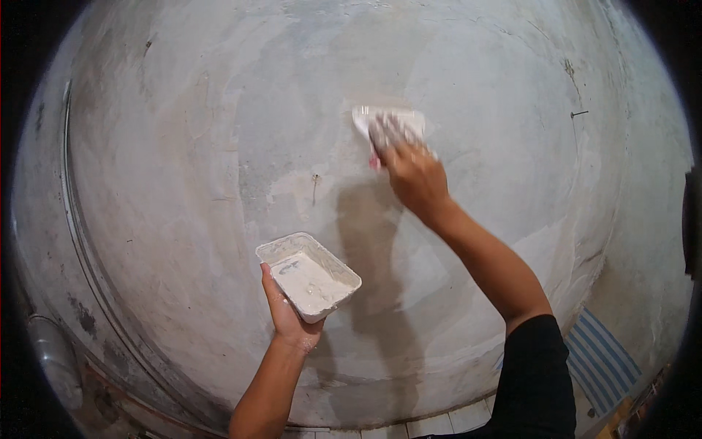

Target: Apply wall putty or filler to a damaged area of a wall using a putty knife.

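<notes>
My left hand [290, 316] is closed round the side and underside of a rectangular, off-white plastic tub [344, 274], tilted so that its inside shows. Pale, creamy filler paste [311, 282] coats its floor and walls. Higher up and to the right, my right hand [411, 164] grips a wide, pale putty spreader [415, 121] whose straight edge lies against the wall [292, 110]. Motion blurs the fingers, which are smeared with white. A small pink-red bit shows beneath them; what it belongs to is unclear. Damp-looking paste shows around the spreader's edge.
The grey wall carries patches of paler filler. A nail [579, 114] juts out at the right, and a small anchor hole [316, 178] is left of centre. A conduit [69, 183] runs down the left. At the lower right lies a blue-and-white striped sheet [601, 358].
</notes>
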The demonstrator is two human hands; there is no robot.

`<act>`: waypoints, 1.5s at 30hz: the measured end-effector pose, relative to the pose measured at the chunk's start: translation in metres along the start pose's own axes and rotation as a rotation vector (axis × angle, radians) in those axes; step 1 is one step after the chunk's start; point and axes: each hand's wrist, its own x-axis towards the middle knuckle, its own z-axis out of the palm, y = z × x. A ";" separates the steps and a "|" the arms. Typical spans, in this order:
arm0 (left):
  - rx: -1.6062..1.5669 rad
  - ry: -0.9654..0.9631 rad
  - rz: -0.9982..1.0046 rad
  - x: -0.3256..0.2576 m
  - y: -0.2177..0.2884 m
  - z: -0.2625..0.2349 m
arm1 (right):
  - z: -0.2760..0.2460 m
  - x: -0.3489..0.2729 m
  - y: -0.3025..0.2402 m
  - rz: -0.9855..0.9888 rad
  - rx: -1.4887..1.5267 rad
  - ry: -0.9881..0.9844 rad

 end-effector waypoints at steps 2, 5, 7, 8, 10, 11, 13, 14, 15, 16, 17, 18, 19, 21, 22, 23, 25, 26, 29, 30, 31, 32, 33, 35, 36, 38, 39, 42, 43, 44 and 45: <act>-0.007 -0.002 -0.021 0.001 -0.001 0.000 | 0.013 0.034 0.012 0.017 -0.018 0.049; -0.013 0.010 -0.043 0.001 -0.001 -0.008 | 0.033 0.052 0.002 0.187 0.035 -0.292; -0.014 0.004 -0.055 0.004 -0.002 -0.007 | 0.040 0.029 -0.011 0.128 0.041 -0.249; -0.025 0.009 -0.037 0.004 -0.003 -0.007 | 0.044 0.010 -0.020 0.065 0.062 -0.208; -0.028 0.023 -0.020 0.004 -0.007 -0.007 | 0.047 -0.037 -0.041 0.010 0.073 -0.339; -0.055 0.031 -0.004 0.004 -0.007 -0.014 | 0.034 -0.055 -0.056 -0.059 0.057 -0.297; -0.066 0.018 0.021 0.008 -0.006 -0.015 | 0.013 -0.083 -0.064 -0.120 0.029 -0.231; -0.048 0.023 0.023 0.008 -0.009 -0.014 | 0.009 -0.094 -0.063 -0.097 0.068 -0.297; -0.031 0.036 0.013 0.005 -0.009 -0.011 | 0.003 -0.098 -0.060 -0.071 0.112 -0.375; -0.018 0.035 0.012 0.006 -0.006 -0.008 | -0.001 -0.097 -0.052 -0.058 0.114 -0.370; -0.016 0.023 0.006 0.003 -0.004 -0.006 | -0.009 -0.090 -0.044 -0.037 0.161 -0.375; -0.018 0.007 0.005 0.002 -0.004 -0.005 | -0.015 -0.079 -0.035 -0.021 0.204 -0.377; -0.013 0.008 0.009 0.001 -0.002 -0.004 | -0.018 -0.062 -0.024 -0.030 0.142 -0.304; 0.032 0.022 -0.005 -0.001 -0.002 -0.002 | -0.017 -0.029 0.004 0.031 0.080 -0.196; 0.031 0.017 -0.007 -0.001 -0.004 0.000 | -0.008 -0.013 0.019 0.038 -0.007 -0.123; 0.019 0.027 -0.011 0.000 -0.005 0.003 | -0.002 0.003 0.030 0.080 -0.048 -0.025; 0.005 0.038 -0.014 0.000 -0.006 0.004 | 0.002 0.035 0.042 0.217 -0.050 -0.145; 0.002 0.033 -0.019 0.000 -0.006 0.003 | 0.002 0.042 0.042 0.358 -0.049 -0.266; -0.007 0.022 -0.005 0.001 -0.006 -0.001 | 0.019 0.019 0.016 0.286 0.009 -0.255; -0.013 0.018 0.022 0.003 -0.007 -0.003 | 0.020 0.007 0.000 0.276 0.068 -0.360; -0.021 0.018 0.019 0.005 -0.008 -0.004 | 0.021 -0.012 -0.014 0.187 0.087 -0.387; -0.030 0.025 0.027 0.005 -0.006 -0.007 | 0.021 -0.034 -0.032 0.100 0.112 -0.416; -0.040 0.029 0.034 0.005 -0.005 -0.008 | 0.020 -0.053 -0.048 -0.019 0.072 -0.278; -0.040 0.031 0.031 0.005 -0.003 -0.007 | 0.011 -0.078 -0.068 -0.144 0.043 -0.143; -0.031 0.017 0.032 0.006 -0.002 -0.005 | 0.004 -0.083 -0.069 -0.109 0.097 -0.310; -0.021 0.003 0.050 0.004 -0.002 -0.002 | -0.006 -0.074 -0.058 -0.082 0.147 -0.463; -0.005 0.000 0.055 0.002 -0.002 -0.002 | -0.011 -0.059 -0.048 -0.015 0.159 -0.379; -0.024 -0.010 0.073 -0.002 -0.001 0.000 | -0.004 -0.005 -0.009 -0.001 0.021 -0.028; -0.033 -0.013 0.052 0.006 -0.006 -0.005 | 0.008 0.002 0.002 -0.001 0.008 -0.047; -0.036 -0.015 0.048 0.005 -0.007 -0.005 | 0.012 0.014 0.011 0.064 0.012 -0.078; -0.040 -0.016 0.042 0.004 -0.009 -0.004 | 0.014 0.020 0.013 0.128 0.015 -0.111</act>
